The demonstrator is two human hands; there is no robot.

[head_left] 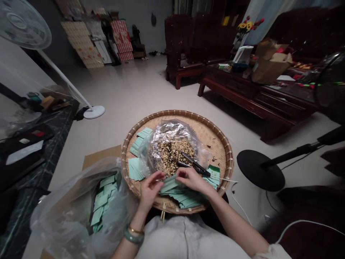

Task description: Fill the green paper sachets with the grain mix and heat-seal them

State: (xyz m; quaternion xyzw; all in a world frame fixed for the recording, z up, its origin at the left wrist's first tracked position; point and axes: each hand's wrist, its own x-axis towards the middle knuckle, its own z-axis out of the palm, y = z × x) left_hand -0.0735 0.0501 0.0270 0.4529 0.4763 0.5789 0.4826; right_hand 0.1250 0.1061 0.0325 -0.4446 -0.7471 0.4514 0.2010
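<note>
The left hand (151, 189) and right hand (193, 178) are apart, a green packet (171, 185) between them, grip unclear; loose mix (178, 153) remains beyond, while bagged packets (101, 202) to their left look done.

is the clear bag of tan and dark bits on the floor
No, the clear plastic bag of tan-and-dark bits rests inside the round woven tan tray.

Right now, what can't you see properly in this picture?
Head view:
Packets: any print is too small to read.
Bag in the tray: its bottom is hidden by the mix.
Right fingers, left fingers: too small and blurred to tell what they grip, if anything.
White fan: cut off by the left and top edges.
</note>
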